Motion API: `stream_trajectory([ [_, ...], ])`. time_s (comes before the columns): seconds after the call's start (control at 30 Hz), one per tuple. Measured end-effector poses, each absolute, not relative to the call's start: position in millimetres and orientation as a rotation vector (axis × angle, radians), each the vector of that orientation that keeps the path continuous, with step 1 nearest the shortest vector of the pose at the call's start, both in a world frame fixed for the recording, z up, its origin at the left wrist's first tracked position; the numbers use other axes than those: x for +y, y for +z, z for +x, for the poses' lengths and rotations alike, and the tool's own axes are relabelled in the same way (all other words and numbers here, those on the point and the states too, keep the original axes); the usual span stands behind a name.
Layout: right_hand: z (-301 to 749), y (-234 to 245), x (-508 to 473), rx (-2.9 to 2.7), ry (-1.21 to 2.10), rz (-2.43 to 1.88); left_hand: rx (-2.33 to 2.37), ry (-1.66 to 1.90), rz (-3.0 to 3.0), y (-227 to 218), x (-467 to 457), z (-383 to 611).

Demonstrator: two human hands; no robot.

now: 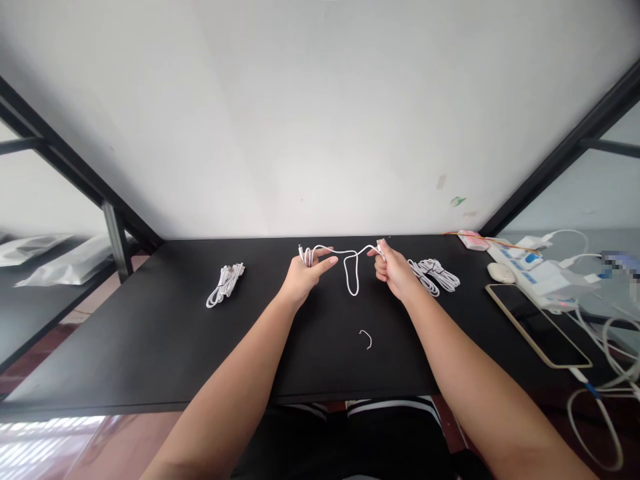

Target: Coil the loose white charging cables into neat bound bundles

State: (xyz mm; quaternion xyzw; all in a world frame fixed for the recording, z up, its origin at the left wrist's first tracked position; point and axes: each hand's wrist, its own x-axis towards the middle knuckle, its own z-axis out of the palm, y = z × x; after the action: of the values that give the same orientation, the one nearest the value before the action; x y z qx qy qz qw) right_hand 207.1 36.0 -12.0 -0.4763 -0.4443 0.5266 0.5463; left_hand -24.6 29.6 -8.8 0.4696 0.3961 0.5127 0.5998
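Observation:
A white cable (351, 270) hangs in a loop between both hands above the black table (150, 347). My left hand (303, 277) is closed around several coiled turns of it, with the index finger pointing right. My right hand (393, 270) pinches the cable's other end near its plug. A small curved white tie (367, 339) lies on the table below the hands.
A bundled white cable (226, 284) lies to the left, another loose white bundle (434, 275) to the right. Far right hold a phone (537, 325), a white power strip (533, 270) with plugged cables and a pink object (473, 240). A white wall stands behind.

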Motion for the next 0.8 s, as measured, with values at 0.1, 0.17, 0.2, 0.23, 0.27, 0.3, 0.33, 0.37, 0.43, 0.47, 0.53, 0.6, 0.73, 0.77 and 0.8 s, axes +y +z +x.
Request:
stream_trajectory([
  [0.1,198,-15,30,-1.309,1.099,-1.139,0.768,1.207,1.041,-5,25,-19],
  [0.17,192,-17,25,-1.51,1.045,-1.099,0.708,1.184,1.015,-4,22,-16],
  [0.2,190,-17,23,-1.589,1.041,-1.074,0.698,1.179,1.012,-5,22,-15],
  [0.23,188,-17,20,-1.651,1.039,-1.057,0.697,1.178,1.014,-6,22,-13],
  [0.27,186,-17,19,-1.7,1.036,-1.052,0.702,1.178,1.02,-7,23,-12],
  [0.3,185,-17,17,-1.734,1.021,-1.06,0.714,1.179,1.025,-8,23,-11],
  [0.33,184,-16,17,-1.758,0.989,-1.077,0.737,1.182,1.03,-10,24,-10],
  [0.37,184,-16,16,-1.769,0.948,-1.095,0.774,1.187,1.037,-12,26,-9],
  [0.43,184,-16,17,-1.752,0.877,-1.12,0.878,1.206,1.064,-14,28,-8],
  [0.47,184,-16,17,-1.732,0.853,-1.128,0.937,1.212,1.092,-15,28,-8],
  [0.53,184,-15,18,-1.691,0.829,-1.142,1.043,1.189,1.191,-17,28,-8],
  [0.6,184,-16,18,-1.653,0.806,-1.158,1.102,1.123,1.318,-18,27,-8],
  [0.73,183,-18,19,-1.553,0.83,-1.167,1.028,1.085,1.409,-21,23,-6],
  [0.77,183,-20,19,-1.505,0.877,-1.166,1.011,1.073,1.42,-21,22,-5],
  [0.8,183,-21,20,-1.444,0.96,-1.168,1.003,1.046,1.436,-21,21,-5],
])
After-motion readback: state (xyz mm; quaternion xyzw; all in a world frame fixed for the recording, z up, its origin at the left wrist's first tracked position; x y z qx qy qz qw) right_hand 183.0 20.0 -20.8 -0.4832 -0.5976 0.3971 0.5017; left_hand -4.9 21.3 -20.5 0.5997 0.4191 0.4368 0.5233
